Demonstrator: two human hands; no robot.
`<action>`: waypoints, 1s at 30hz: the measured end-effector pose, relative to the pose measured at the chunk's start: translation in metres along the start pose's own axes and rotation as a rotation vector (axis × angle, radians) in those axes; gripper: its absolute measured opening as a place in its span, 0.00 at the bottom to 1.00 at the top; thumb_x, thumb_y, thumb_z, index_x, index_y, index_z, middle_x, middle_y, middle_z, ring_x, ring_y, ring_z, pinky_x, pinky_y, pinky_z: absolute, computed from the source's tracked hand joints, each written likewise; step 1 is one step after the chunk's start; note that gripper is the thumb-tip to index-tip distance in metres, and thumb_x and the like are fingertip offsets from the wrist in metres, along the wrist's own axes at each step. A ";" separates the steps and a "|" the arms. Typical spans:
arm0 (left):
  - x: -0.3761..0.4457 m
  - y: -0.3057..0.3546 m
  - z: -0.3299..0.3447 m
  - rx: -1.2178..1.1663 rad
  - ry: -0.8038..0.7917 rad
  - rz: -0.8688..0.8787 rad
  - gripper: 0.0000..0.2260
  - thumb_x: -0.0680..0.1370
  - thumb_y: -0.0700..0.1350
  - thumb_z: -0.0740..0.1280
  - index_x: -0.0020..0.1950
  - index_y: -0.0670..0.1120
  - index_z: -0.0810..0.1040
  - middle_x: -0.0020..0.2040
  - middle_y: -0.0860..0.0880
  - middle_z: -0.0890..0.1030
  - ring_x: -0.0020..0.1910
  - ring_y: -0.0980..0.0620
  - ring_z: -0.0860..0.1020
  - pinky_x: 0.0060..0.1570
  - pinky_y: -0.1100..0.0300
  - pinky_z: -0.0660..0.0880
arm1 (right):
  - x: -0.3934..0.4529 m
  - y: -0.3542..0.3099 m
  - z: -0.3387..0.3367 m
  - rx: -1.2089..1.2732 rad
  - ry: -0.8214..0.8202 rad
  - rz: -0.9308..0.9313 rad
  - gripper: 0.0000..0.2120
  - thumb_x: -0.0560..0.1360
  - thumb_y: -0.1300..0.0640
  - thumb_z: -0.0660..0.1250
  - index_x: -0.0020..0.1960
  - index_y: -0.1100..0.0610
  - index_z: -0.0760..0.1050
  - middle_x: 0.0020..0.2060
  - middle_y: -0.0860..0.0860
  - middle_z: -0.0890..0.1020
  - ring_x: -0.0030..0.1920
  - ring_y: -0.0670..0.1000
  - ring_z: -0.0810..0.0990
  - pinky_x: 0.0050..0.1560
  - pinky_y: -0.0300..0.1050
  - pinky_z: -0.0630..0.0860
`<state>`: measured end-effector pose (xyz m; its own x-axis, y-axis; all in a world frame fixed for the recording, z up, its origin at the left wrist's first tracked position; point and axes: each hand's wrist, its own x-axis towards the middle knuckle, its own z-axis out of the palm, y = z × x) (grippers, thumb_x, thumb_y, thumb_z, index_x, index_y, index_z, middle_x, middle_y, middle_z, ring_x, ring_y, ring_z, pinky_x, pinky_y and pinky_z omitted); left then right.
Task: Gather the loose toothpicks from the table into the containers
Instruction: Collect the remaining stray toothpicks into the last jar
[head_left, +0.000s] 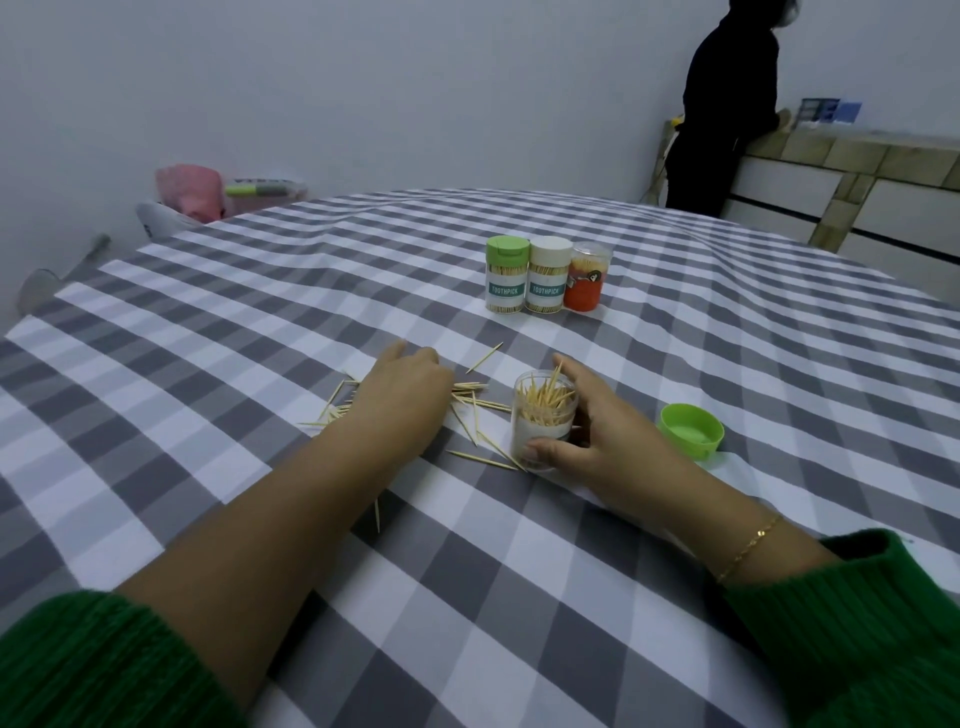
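Thin pale toothpicks (470, 402) lie scattered on the checked bench (260, 322), and more stand bristling in the open clear jar (543, 415). Beyond stand three full jars (545, 280), with a green lid (691, 428) to the right of the open one. My right hand (597, 436) grips the jar, while my left hand (402, 400) rests, fingers curled, on the toothpicks, covering some.

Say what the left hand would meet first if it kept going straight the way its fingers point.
Probably nothing soon: the left hand points up-table, over bare checked tablecloth. The green-lidded toothpick jar stands off to the right of that line, though depth is hard to judge.
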<state>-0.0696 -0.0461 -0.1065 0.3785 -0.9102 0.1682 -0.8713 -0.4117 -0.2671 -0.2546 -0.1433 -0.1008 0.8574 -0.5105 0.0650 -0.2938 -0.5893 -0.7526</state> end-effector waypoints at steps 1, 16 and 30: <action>0.000 -0.001 0.001 -0.048 0.039 -0.009 0.13 0.78 0.37 0.60 0.62 0.45 0.75 0.59 0.46 0.75 0.58 0.49 0.72 0.66 0.58 0.59 | 0.000 0.000 0.000 0.004 0.000 0.000 0.44 0.71 0.51 0.73 0.76 0.46 0.49 0.70 0.46 0.69 0.64 0.46 0.73 0.64 0.40 0.69; -0.004 0.002 -0.019 -1.306 0.251 -0.328 0.06 0.80 0.41 0.62 0.50 0.49 0.77 0.45 0.53 0.82 0.49 0.54 0.80 0.54 0.57 0.74 | 0.001 0.001 0.000 -0.023 -0.011 0.001 0.44 0.71 0.50 0.72 0.76 0.45 0.48 0.70 0.46 0.68 0.64 0.47 0.72 0.65 0.40 0.69; 0.001 0.031 -0.048 -2.090 0.394 -0.301 0.07 0.80 0.37 0.59 0.52 0.45 0.76 0.44 0.48 0.83 0.48 0.51 0.82 0.48 0.62 0.78 | 0.002 0.003 0.003 -0.048 0.009 -0.036 0.44 0.71 0.49 0.72 0.76 0.45 0.48 0.70 0.46 0.68 0.65 0.47 0.71 0.65 0.41 0.68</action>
<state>-0.1114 -0.0578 -0.0688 0.7077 -0.6760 0.2055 0.1028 0.3863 0.9166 -0.2530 -0.1439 -0.1045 0.8641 -0.4939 0.0970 -0.2833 -0.6365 -0.7174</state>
